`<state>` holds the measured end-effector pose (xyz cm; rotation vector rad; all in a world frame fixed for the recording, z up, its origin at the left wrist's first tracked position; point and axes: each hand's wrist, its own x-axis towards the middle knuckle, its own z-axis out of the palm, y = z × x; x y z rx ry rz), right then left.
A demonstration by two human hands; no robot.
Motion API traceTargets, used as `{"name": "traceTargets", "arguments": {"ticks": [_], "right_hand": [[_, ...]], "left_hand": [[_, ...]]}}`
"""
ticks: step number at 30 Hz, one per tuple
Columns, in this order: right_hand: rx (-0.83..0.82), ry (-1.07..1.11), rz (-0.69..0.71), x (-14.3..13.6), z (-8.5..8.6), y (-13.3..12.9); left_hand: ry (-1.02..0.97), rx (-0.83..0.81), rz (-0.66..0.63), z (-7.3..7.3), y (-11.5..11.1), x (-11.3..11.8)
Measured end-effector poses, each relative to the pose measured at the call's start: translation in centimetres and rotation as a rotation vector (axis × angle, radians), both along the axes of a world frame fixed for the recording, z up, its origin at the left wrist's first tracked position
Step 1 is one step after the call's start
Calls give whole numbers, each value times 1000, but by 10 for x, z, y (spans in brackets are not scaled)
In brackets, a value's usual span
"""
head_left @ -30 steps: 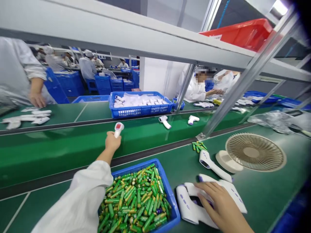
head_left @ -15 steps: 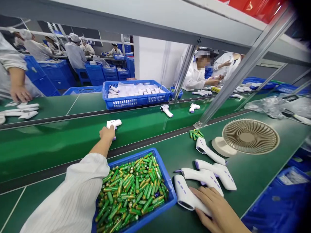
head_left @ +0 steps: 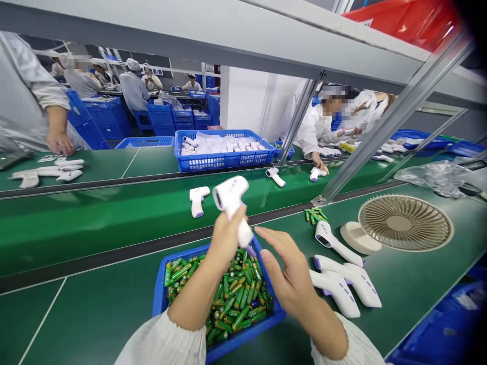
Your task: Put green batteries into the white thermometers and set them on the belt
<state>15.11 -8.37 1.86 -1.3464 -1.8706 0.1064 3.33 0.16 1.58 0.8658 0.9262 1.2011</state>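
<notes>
Left hand (head_left: 225, 234) grips a white gun-shaped plastic device with purple buttons (head_left: 231, 195) by its handle, fingers wrapped round it below the head. Device is tilted, head up, handle end down, held above a blue rectangular plastic tub (head_left: 159, 291) full of green-and-gold cylindrical batteries (head_left: 240, 305). Right hand (head_left: 291, 266) is open, holding nothing, thumb apart from the fingers, fingertips just beside the handle; can't tell if they touch. Thin purple piece (head_left: 250, 250) sticks out at the handle's lower end; how it's attached isn't clear.

To do this two-handed handling well, I'd keep the left grip on the handle, off the dark window and buttons, and firm, since the smooth shell likely slips. Right hand should come in from the side, support the handle's lower end, and not knock the purple piece; it looks thin and probably easy to bend. Best to steady the device before shifting fingers: a drop here would land among the batteries. Right wrist should stay high over the tub rim and clear of the two overlapping white plastic devices (head_left: 337, 294) on the dark green table (head_left: 114, 309), just right of the tub.
</notes>
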Motion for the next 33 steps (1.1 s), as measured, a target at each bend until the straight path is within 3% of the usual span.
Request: {"name": "traceTargets", "arguments": {"ticks": [4,6,9,11,13,16,19,23,27,30,33], "right_hand": [[-129,-399,-48,-10,-22,-7],[-170,-560,-26,-16,-33,-8],[-189,-633,10,-22,-40,-5],[-208,-558,67,-20,-36,-1],[-196,-314,87,-15,-28,2],[-47,148,34,-10,-15,7],[134,315,90,-14,-11,16],[281,306,135,-23,-25,32],[353,114,173,-15,-30,38],[240,-56,203,0,-19,30],[18,-194,122,8,-11,17]], "left_hand": [[-142,-137,235,-8,30,-26],[-191,-184,241,-11,34,-30],[-226,-195,207,-14,29,-27],[-251,-196,175,-14,25,-24],[-284,-210,122,-13,22,-23],[-324,-246,28,-12,19,-21],[-341,-315,-21,-12,15,-17],[-358,-440,-28,-13,11,-13],[-356,-514,-44,-14,12,-16],[-428,-483,-90,-13,14,-19],[-491,-477,-101,-12,16,-22]]}}
